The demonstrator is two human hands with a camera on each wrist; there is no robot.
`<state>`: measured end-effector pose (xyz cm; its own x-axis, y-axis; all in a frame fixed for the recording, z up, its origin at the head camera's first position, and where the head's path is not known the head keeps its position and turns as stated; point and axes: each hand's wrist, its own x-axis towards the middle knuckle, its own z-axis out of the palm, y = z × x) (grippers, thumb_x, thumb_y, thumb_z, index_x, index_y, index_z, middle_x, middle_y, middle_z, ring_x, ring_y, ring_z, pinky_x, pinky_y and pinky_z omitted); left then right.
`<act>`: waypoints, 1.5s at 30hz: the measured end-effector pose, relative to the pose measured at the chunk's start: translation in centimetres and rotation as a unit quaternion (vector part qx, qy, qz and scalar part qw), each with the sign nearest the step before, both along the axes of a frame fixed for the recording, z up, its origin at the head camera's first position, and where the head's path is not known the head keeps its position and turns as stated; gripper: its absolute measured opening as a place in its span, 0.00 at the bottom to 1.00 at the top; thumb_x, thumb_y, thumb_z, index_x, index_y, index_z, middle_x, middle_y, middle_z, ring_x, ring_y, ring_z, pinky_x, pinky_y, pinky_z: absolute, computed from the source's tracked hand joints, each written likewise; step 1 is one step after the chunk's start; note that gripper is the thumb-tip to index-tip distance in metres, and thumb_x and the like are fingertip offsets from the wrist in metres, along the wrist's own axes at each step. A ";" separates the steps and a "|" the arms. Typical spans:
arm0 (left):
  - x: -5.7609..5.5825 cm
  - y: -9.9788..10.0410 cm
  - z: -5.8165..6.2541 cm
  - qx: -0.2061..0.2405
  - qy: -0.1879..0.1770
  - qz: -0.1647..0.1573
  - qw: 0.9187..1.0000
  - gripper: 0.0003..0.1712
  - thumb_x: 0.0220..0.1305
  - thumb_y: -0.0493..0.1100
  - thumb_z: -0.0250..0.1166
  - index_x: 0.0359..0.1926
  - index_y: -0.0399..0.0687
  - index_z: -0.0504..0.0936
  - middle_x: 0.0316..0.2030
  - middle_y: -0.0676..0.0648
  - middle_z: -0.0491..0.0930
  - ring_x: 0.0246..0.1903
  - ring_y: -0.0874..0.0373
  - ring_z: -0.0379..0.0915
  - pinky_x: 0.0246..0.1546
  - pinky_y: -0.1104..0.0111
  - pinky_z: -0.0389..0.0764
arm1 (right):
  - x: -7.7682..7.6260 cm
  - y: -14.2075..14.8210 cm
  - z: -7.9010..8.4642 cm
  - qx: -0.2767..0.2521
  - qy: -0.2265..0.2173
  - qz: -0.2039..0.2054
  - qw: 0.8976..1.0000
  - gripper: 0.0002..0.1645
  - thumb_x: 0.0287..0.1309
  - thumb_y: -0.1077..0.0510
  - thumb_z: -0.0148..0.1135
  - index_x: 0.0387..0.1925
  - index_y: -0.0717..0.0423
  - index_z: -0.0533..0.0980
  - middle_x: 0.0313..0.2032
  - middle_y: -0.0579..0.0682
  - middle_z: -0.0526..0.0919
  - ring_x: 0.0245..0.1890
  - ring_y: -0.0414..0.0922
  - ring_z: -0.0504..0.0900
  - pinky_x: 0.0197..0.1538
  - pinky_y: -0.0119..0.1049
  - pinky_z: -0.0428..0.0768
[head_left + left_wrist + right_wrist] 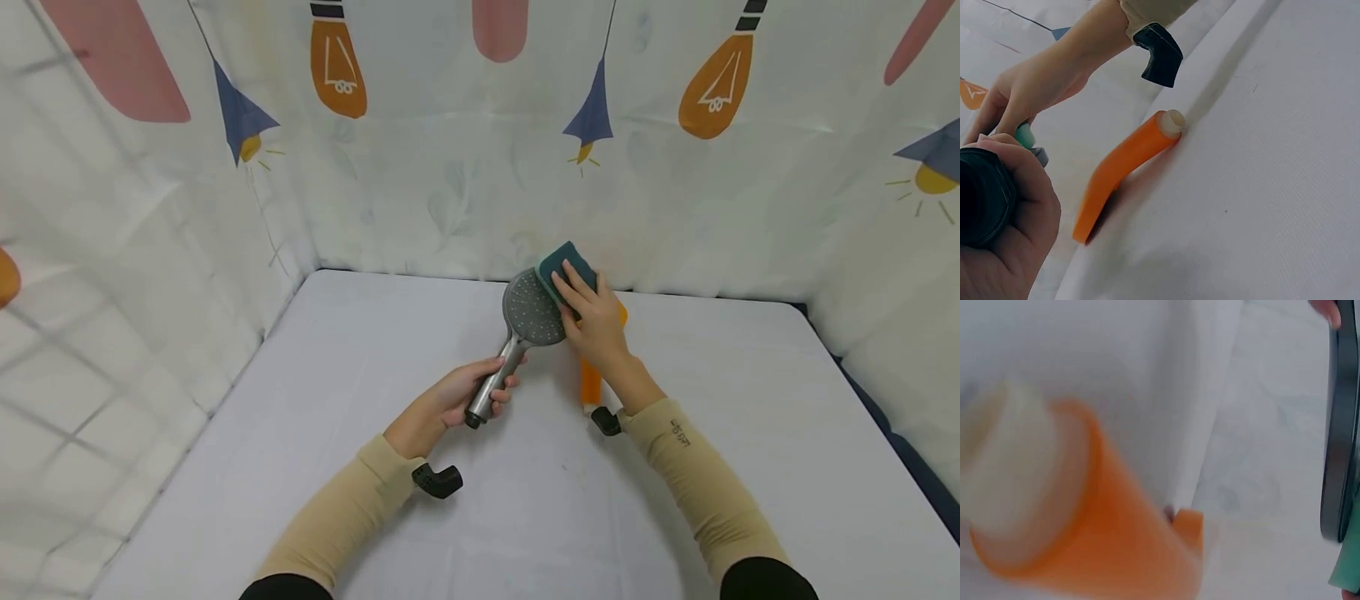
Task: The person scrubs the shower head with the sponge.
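Note:
A silver hand shower with a grey, dotted round face is held tilted over the table. My left hand grips its handle, fingers curled round it; the dark handle end faces the left wrist camera. My right hand holds a dark green sponge with a lighter green layer against the upper right edge of the shower's face. In the right wrist view, the shower head's rim appears edge-on beside the light green sponge side. Part of the sponge is hidden under the fingers.
Below my right hand an orange, bent, handle-like piece with a pale hollow end lies on the white tabletop. A patterned white curtain hangs behind the table's far edge, with white fabric along both sides.

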<state>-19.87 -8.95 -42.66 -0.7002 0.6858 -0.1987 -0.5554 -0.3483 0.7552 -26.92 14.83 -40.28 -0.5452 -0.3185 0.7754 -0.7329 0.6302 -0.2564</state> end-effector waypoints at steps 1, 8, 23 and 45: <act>0.0 0.0 0.0 0.001 0.001 0.001 1.000 0.29 0.85 0.46 0.35 0.78 0.37 0.49 0.37 0.50 0.67 0.23 0.67 0.66 0.24 0.77 0.75 | 0.1 -0.3 0.0 0.004 0.010 0.007 1.000 0.27 0.60 0.72 0.67 0.62 0.65 0.78 0.66 0.63 0.74 0.57 0.75 0.69 0.58 0.69 0.69; -0.1 -0.1 0.1 0.010 -0.010 0.001 1.000 0.31 0.86 0.47 0.34 0.80 0.37 0.45 0.35 0.51 0.67 0.23 0.67 0.64 0.24 0.77 0.74 | 0.8 -1.9 -0.2 0.050 0.041 0.089 0.994 0.27 0.57 0.73 0.69 0.60 0.67 0.79 0.64 0.66 0.76 0.61 0.83 0.66 0.58 0.73 0.69; 0.1 0.1 0.9 -0.002 -0.007 -0.003 1.000 0.30 0.85 0.48 0.35 0.79 0.37 0.49 0.36 0.50 0.68 0.22 0.68 0.65 0.23 0.79 0.75 | 1.0 -0.9 0.8 0.030 0.024 0.046 0.998 0.25 0.58 0.73 0.69 0.59 0.65 0.81 0.64 0.65 0.76 0.60 0.79 0.68 0.58 0.71 0.71; -0.1 0.0 0.3 -0.032 0.037 0.029 0.998 0.28 0.84 0.43 0.38 0.76 0.31 0.54 0.49 0.50 0.72 0.33 0.66 0.73 0.34 0.75 0.79 | 1.7 1.2 0.2 0.061 -0.011 0.063 0.996 0.29 0.55 0.72 0.73 0.60 0.62 0.80 0.66 0.62 0.75 0.65 0.79 0.64 0.64 0.70 0.66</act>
